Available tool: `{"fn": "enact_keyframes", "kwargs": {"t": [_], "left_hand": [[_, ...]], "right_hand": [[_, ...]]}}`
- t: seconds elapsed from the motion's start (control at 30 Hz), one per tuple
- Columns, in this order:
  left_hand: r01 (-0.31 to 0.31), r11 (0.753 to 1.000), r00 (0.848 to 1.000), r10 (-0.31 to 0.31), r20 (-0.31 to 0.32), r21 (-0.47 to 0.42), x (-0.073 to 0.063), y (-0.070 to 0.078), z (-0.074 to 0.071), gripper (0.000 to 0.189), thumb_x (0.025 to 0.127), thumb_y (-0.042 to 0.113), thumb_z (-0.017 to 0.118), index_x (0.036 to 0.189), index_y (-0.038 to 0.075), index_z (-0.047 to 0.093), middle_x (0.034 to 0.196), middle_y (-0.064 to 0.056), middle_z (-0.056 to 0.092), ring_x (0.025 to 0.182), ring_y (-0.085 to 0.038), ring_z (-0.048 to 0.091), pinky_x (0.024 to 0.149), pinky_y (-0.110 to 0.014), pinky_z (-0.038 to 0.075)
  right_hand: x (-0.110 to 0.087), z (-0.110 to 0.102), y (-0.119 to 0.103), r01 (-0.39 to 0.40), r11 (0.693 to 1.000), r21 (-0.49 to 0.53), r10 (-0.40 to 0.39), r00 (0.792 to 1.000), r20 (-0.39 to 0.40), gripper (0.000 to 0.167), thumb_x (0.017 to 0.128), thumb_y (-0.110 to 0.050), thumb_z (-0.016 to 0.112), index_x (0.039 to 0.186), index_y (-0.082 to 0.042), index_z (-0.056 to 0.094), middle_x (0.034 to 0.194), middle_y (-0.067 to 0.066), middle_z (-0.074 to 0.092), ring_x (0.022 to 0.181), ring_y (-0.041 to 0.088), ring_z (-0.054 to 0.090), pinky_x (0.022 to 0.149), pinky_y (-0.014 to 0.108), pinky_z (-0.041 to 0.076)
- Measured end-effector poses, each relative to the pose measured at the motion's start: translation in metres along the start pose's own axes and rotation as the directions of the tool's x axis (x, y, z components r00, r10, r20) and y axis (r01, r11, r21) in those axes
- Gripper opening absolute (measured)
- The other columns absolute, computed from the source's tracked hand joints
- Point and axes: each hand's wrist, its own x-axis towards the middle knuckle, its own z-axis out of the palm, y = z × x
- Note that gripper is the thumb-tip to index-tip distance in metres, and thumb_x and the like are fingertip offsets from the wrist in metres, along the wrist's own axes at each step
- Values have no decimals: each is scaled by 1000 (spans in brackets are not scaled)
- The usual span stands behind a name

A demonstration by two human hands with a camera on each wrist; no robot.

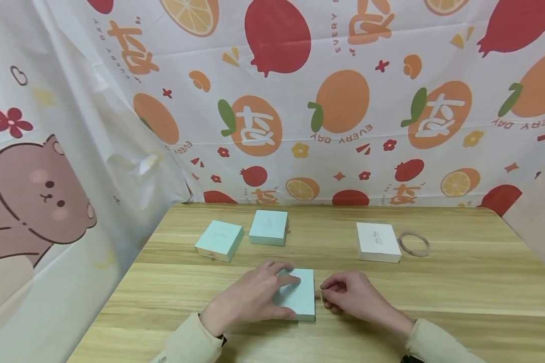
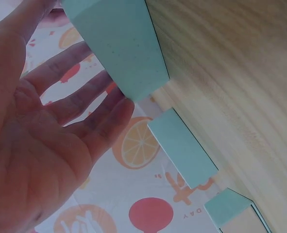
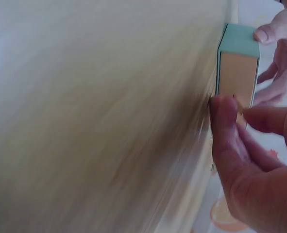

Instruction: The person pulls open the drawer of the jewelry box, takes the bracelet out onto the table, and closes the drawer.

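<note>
A mint-green drawer box [image 1: 303,295] lies on the table in front of me. My left hand [image 1: 259,292] grips it from the left, thumb at the near side and fingers over the top and far side. In the left wrist view the same box [image 2: 121,46] shows large beside the spread fingers. At the box's right end my right hand [image 1: 351,296] pinches a small pull tab [image 1: 318,293] between thumb and index finger. The right wrist view shows the tan drawer front [image 3: 238,73] level with the sleeve's end, its tab partly hidden by the fingertips.
Two more mint-green boxes, one at left [image 1: 220,239] and one beside it [image 1: 269,227], lie farther back on the wooden table [image 1: 172,302]. Back right, a white box [image 1: 378,242] sits with a mauve ring [image 1: 404,248] at its side. A fruit-printed curtain [image 1: 290,101] hangs behind.
</note>
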Motion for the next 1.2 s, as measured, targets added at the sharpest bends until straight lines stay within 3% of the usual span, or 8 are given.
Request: {"fn": "enact_keyframes", "kwargs": {"t": [0.23,0.4,0.8,1.2], "left_hand": [[11,1000,1000,-11,10,-6,0,1,-1,62,85,58,77,135,24,67,146,-4,57,130,-23,54,97,-40,56],[6,1000,1000,-6,-1,3,-1,1,3,62,85,59,76,135,24,67,145,-4,57,128,-23,55,97,-40,56],[1,1000,1000,-1,-14,13,-1,0,3,63,85,59,75,136,23,66,147,-5,57,128,-24,56,100,-43,55],[-12,1000,1000,12,16,-7,1,-1,0,58,88,58,73,136,26,66,149,-5,55,135,-25,53,104,-45,52]], "right_hand": [[6,8,-4,-66,990,126,64,998,24,12,97,-7,67,99,4,72,82,10,76,69,15,71,61,26,60],[4,12,-5,-108,974,199,101,994,43,15,98,-7,66,104,6,72,86,11,76,74,14,73,65,27,61],[6,11,-8,-163,957,238,158,987,39,18,99,-7,65,109,6,72,88,12,78,80,16,75,71,29,62],[9,12,-7,-179,953,245,178,984,24,17,89,-5,75,102,6,70,86,9,76,79,16,75,74,31,63]]}}
